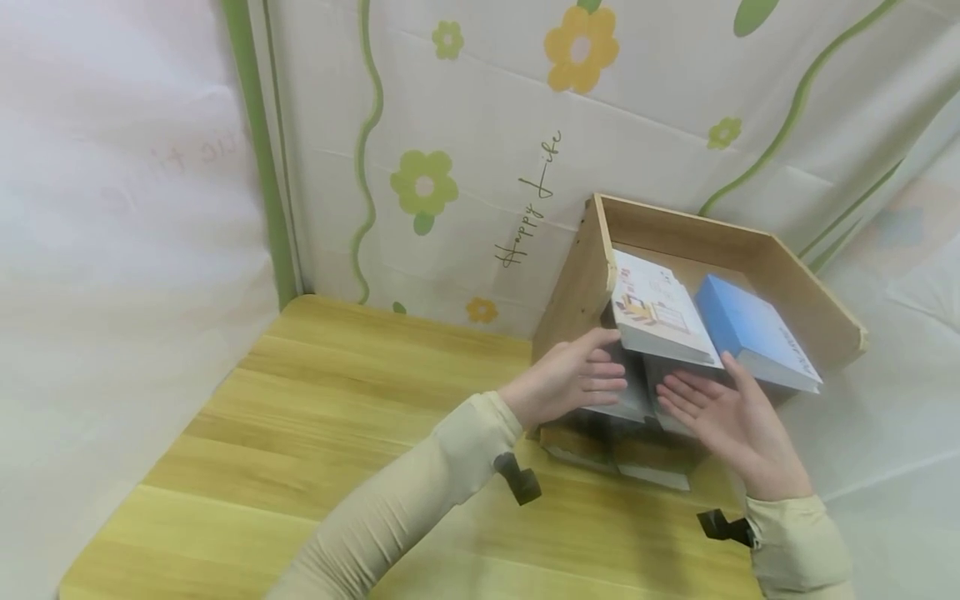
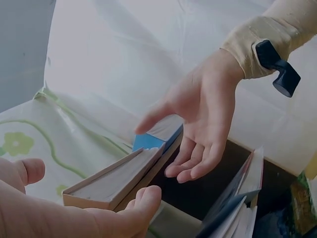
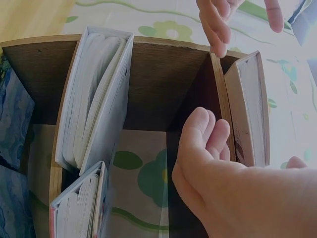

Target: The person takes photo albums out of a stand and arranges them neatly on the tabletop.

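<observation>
A white book [image 1: 660, 308] with a coloured drawing on its cover lies on the top of a small wooden shelf [image 1: 573, 283], its page edges jutting over the front. My left hand [image 1: 566, 379] is at this book's left front corner, fingers extended and thumb close to the corner. Near the right front corner is my right hand [image 1: 731, 421], palm turned up and fingers loosely extended below the book. Whether either thumb touches it, I cannot tell. In the right wrist view the white book [image 3: 252, 109] stands beyond the right fingers. Neither hand grips anything.
A blue book [image 1: 757, 325] lies right of the white one, also jutting forward. Books [image 3: 96, 99] stand in the middle tier, and blue-patterned books [image 3: 15, 119] sit lower. The shelf stands on a wood-grain table [image 1: 300, 442] against a flowered curtain [image 1: 465, 167].
</observation>
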A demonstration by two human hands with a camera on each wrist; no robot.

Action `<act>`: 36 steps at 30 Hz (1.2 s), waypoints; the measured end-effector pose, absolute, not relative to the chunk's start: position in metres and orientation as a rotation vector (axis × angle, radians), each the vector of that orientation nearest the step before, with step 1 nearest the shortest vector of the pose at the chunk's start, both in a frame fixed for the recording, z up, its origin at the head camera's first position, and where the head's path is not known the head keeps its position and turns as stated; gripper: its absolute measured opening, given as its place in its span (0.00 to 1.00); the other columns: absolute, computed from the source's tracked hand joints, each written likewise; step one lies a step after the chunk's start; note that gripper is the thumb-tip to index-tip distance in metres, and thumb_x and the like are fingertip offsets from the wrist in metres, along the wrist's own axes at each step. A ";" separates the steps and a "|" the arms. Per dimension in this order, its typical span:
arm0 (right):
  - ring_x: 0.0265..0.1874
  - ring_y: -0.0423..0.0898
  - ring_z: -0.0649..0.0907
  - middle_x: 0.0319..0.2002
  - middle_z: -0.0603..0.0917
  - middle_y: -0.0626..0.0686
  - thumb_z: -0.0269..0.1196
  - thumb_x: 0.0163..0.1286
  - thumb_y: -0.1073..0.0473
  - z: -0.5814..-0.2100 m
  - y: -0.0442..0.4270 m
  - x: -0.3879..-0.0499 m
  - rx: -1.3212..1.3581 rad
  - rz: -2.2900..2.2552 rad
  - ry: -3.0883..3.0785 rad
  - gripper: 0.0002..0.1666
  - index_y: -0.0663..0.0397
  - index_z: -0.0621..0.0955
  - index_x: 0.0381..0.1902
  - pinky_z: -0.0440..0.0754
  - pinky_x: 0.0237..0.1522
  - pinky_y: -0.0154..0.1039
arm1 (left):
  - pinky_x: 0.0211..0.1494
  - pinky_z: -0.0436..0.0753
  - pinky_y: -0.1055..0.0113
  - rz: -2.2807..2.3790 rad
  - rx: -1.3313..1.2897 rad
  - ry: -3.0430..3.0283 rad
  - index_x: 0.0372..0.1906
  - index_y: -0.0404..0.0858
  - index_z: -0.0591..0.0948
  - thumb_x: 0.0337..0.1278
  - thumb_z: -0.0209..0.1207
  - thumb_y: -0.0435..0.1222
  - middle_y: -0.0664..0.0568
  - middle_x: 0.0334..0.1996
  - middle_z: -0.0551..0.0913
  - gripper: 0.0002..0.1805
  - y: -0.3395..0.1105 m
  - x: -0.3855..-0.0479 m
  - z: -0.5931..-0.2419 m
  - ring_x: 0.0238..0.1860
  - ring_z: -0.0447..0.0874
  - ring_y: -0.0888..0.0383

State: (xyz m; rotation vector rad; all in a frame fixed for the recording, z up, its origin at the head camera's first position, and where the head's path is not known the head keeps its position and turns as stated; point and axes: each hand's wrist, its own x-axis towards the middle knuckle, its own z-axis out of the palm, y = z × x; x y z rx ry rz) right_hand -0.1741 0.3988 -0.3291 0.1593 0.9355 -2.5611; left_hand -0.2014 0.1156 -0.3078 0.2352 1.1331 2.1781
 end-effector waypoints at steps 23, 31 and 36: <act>0.59 0.58 0.69 0.60 0.63 0.61 0.55 0.76 0.45 -0.314 0.401 -0.181 0.283 -2.538 1.021 0.37 0.58 0.49 0.66 0.57 0.71 0.48 | 0.61 0.76 0.50 2.230 -0.011 0.985 0.65 0.17 0.61 0.57 0.67 0.46 0.31 0.50 0.75 0.44 0.142 -0.220 -0.302 0.57 0.76 0.39; 0.52 0.56 0.72 0.52 0.70 0.62 0.56 0.76 0.49 -0.312 0.402 -0.186 0.315 -2.555 0.997 0.27 0.59 0.58 0.58 0.71 0.62 0.46 | 0.60 0.77 0.50 2.281 -0.018 1.009 0.52 0.26 0.74 0.57 0.67 0.44 0.35 0.44 0.79 0.28 0.149 -0.228 -0.304 0.49 0.81 0.44; 0.50 0.54 0.72 0.51 0.68 0.61 0.57 0.75 0.50 -0.308 0.399 -0.187 0.367 -2.577 0.956 0.28 0.57 0.56 0.58 0.72 0.61 0.44 | 0.61 0.76 0.50 2.292 -0.011 0.988 0.46 0.29 0.76 0.58 0.66 0.44 0.37 0.42 0.81 0.23 0.150 -0.230 -0.304 0.46 0.82 0.46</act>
